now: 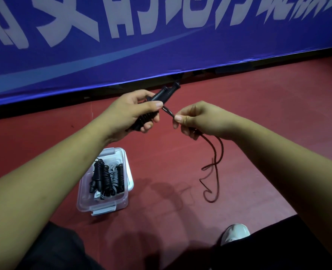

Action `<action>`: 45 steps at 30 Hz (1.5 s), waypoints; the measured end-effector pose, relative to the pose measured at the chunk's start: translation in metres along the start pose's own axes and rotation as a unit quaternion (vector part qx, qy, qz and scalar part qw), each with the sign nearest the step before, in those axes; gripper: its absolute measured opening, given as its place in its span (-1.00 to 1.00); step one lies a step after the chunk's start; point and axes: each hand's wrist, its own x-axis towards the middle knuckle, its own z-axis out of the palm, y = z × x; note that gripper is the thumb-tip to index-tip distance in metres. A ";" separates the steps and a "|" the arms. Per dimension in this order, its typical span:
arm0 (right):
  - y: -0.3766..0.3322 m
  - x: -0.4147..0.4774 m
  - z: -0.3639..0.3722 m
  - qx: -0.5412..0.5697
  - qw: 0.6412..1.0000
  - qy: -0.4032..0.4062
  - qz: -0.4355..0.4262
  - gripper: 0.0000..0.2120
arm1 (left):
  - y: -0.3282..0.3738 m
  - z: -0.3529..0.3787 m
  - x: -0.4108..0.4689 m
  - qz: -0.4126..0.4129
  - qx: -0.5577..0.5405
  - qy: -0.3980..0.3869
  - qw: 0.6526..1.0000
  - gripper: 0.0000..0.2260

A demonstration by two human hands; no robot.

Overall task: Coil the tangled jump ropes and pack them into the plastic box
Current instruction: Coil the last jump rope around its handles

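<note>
A dark red floor [239, 114] meets a blue banner [122, 55] printed with large white characters.

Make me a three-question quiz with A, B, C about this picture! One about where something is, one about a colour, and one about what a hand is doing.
1. Where is the plastic box?
A. On a table. B. On the red floor. C. On a chair.
2. What colour is the big banner?
A. Green. B. Yellow. C. Blue.
3. What is the right hand doing?
A. Pinching the rope. B. Lying flat on the floor. C. Holding a lid.

Answers:
1 B: the box stands on the floor, with coiled ropes inside.
2 C: the banner is blue with white lettering.
3 A: its thumb and finger squeeze the rope, next to the handles that the left hand grips.
</note>
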 end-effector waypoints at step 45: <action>-0.013 0.010 -0.008 -0.165 0.975 0.112 -0.097 -0.82 | -0.016 0.005 -0.017 0.128 0.455 -0.147 0.869 -0.85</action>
